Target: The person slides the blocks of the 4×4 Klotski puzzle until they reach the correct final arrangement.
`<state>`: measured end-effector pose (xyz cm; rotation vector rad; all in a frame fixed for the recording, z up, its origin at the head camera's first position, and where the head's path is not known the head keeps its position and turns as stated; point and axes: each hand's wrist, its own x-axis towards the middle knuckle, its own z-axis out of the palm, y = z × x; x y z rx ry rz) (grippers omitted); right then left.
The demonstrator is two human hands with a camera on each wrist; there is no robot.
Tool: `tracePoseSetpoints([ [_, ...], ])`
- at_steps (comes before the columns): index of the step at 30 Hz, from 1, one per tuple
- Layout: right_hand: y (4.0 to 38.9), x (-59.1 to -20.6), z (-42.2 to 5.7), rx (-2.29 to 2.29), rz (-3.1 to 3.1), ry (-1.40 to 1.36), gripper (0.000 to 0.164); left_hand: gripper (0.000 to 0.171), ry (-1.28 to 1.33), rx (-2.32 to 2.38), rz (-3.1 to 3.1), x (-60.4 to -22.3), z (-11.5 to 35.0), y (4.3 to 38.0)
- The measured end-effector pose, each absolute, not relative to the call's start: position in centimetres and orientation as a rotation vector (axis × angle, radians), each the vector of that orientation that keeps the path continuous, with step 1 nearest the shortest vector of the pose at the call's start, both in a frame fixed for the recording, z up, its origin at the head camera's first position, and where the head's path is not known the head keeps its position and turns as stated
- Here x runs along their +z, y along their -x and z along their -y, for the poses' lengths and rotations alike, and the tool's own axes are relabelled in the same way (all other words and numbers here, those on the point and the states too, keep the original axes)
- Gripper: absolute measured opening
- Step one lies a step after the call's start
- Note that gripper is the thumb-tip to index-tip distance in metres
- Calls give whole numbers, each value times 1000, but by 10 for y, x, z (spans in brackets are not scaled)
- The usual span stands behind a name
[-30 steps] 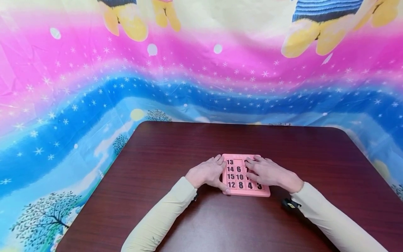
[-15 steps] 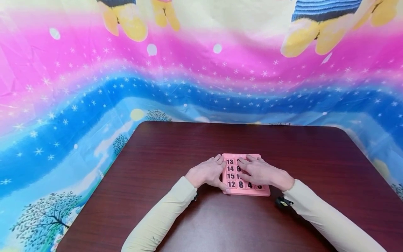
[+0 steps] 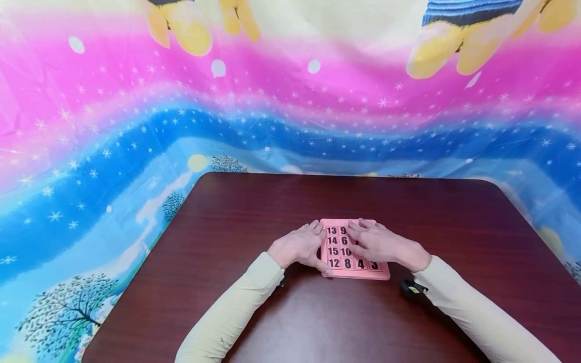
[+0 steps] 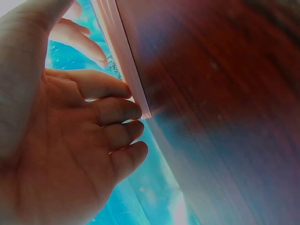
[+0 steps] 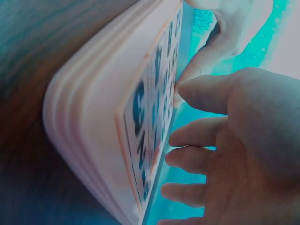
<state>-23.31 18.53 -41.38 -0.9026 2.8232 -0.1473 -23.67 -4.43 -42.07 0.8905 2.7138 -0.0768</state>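
Observation:
A pink number sliding puzzle [image 3: 347, 262] lies flat on the table, black numerals on its square tiles. My left hand [image 3: 297, 246] rests along its left side, thumb at the near corner, other fingertips at the far part. In the left wrist view those fingers [image 4: 117, 110] touch the puzzle's side edge [image 4: 129, 61]. Over the right half is my right hand [image 3: 386, 245], fingers extended across the upper tiles and covering several of them. The right wrist view shows its fingertips [image 5: 177, 138] close over the number tiles [image 5: 152, 112].
The dark brown wooden table [image 3: 254, 206] has rounded far corners. Behind it hangs a colourful cloth [image 3: 290, 101] with snowflakes and trees. A small black device [image 3: 412, 288] sits under the right wrist.
The tile 9 has slid left into the top row's second place, where a gap showed earlier. My right hand moved left, then back slightly right. The left hand stayed put.

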Motion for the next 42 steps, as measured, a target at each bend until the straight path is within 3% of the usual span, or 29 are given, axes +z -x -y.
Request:
tracePoseSetpoints([
  [24,226,-416,-228,-143,-2860,777,59,119,-925,-87,-2754,-420,47,236],
  [42,225,-417,-210,-140,-2853,849,57,119,-927,-90,-2745,-422,45,236],
])
